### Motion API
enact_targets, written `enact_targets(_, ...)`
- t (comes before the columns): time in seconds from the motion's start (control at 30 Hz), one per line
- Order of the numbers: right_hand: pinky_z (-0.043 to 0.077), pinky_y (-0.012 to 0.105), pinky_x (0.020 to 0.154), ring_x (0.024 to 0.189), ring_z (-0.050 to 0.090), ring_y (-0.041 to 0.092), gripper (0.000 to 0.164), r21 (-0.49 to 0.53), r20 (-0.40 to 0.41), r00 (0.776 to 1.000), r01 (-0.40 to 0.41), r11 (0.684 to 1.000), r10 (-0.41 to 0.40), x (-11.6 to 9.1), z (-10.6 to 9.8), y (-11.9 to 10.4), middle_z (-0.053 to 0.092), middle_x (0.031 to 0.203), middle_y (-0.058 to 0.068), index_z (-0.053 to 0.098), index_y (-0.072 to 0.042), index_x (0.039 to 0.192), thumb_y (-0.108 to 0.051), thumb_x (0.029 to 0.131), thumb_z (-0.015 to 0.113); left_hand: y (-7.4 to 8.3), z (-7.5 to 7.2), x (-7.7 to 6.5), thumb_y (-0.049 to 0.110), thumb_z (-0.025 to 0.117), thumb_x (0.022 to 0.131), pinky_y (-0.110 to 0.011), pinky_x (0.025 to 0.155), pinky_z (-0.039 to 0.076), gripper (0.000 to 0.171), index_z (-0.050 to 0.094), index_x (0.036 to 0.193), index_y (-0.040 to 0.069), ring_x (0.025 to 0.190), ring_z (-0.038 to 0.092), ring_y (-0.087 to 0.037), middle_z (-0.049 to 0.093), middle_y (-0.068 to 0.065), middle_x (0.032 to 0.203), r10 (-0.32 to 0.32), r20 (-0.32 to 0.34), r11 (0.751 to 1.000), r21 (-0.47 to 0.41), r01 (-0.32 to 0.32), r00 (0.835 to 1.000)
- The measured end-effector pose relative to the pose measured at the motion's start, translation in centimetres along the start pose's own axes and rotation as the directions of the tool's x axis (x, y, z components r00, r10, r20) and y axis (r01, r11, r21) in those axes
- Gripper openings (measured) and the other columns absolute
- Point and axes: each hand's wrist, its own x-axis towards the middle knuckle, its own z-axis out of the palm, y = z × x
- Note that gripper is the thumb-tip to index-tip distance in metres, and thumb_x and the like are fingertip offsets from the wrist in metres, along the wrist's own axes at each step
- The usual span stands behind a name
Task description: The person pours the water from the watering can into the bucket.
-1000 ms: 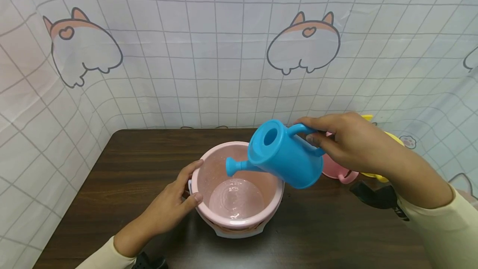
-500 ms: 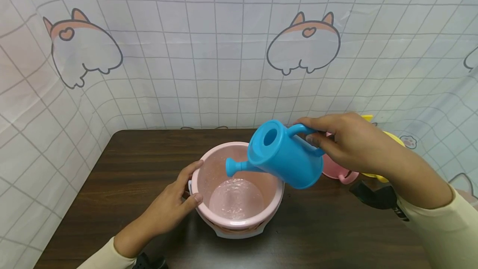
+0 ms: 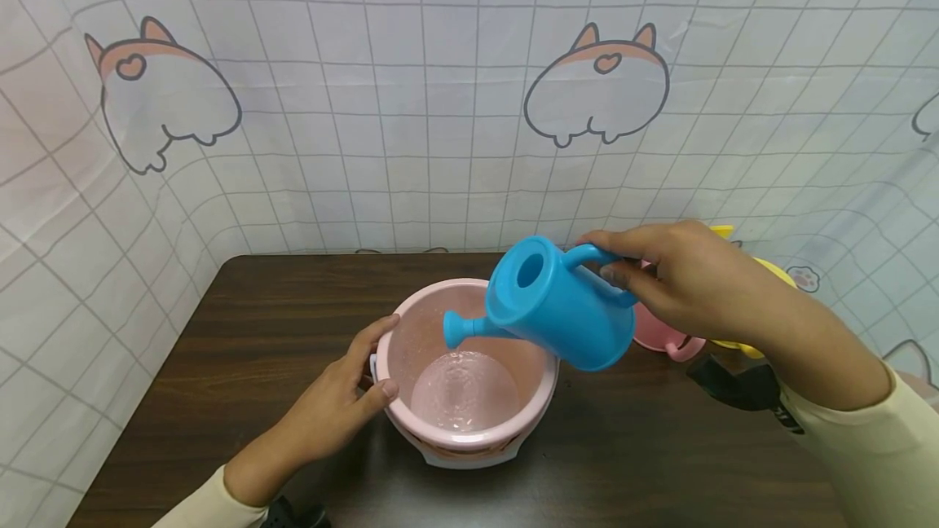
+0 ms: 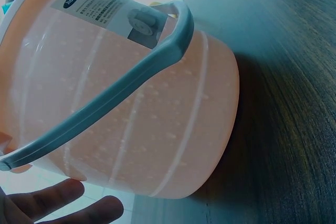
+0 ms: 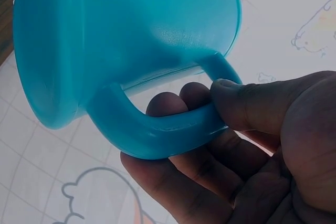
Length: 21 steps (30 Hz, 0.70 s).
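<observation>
A pink bucket (image 3: 469, 437) with shallow rippling water (image 3: 465, 389) in its bottom stands on the dark wooden table. My left hand (image 3: 337, 398) steadies its left side, thumb and index finger resting at the rim, other fingers (image 4: 100, 211) extended alongside the outer wall. The bucket's handle (image 4: 115, 95) hangs down that wall in the left wrist view. Over the bucket's right side, my right hand (image 3: 689, 275) holds a blue watering can (image 3: 568, 316), tilted left, its spout (image 3: 458, 327) above the water. Fingers and thumb wrap around the can's handle (image 5: 163, 135).
Behind the right hand, a pink item with a small handle (image 3: 685, 346) and a yellow item (image 3: 778, 271) stand partly hidden. A patterned tile-print curtain (image 3: 440, 121) surrounds the back and sides of the table (image 3: 242, 349).
The ripples on the water in the bucket have shifted. Both hands, the bucket and the watering can stay in nearly the same place.
</observation>
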Motion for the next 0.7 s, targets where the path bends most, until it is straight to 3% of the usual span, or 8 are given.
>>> enact_targets(0.7,0.058,0.044,0.08,0.097,0.072,0.022,0.038,-0.002,0.013,1.0,0.018,1.0,-0.018,0.12,-0.19,-0.32,0.074,0.115,0.005,0.069,-0.007,0.132,-0.006,0.094,0.073,0.15,-0.01,-0.02,0.033,0.06,0.101,-0.043,0.079,0.054,0.07,0.024,0.161,0.026,0.095,0.065,-0.007,0.064,-0.005,0.127,0.01,-0.003,1.0,0.007,-0.01,1.0)
